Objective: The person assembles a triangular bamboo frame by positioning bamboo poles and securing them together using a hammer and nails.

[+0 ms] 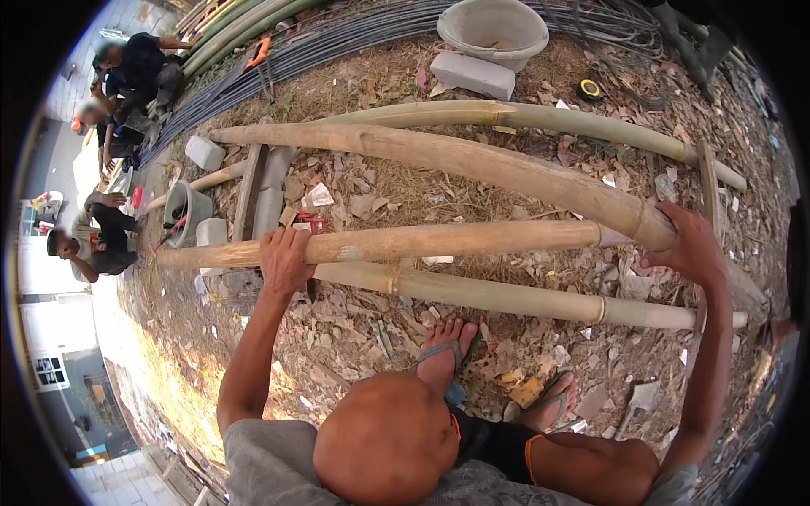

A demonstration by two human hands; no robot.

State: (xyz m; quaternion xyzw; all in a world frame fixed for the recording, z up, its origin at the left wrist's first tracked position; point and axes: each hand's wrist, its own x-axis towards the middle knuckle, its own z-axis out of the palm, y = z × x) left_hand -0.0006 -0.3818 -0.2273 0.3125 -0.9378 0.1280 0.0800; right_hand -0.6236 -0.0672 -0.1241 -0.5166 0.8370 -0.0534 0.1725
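My left hand (285,260) is wrapped over a brown bamboo pole (456,239) that lies crosswise in front of me. A thicker brown bamboo pole (498,173) slants from the far left to the near right. My right hand (693,244) grips it near its right end, thumb on the near side. The right end of the first pole meets this thicker one close to my right hand. Two greenish bamboo poles lie on either side, one nearer (498,293) and one farther (582,122). A left wooden crosspiece (249,192) and a right one (707,185) run across them.
Beyond the poles are a grey tub (494,34), a pale block (472,76), a tape measure (589,90) and steel bars (337,52). An orange-handled saw (258,52) lies farther left. Several people sit at left, near a bucket (187,211). Litter and leaves surround my sandalled feet.
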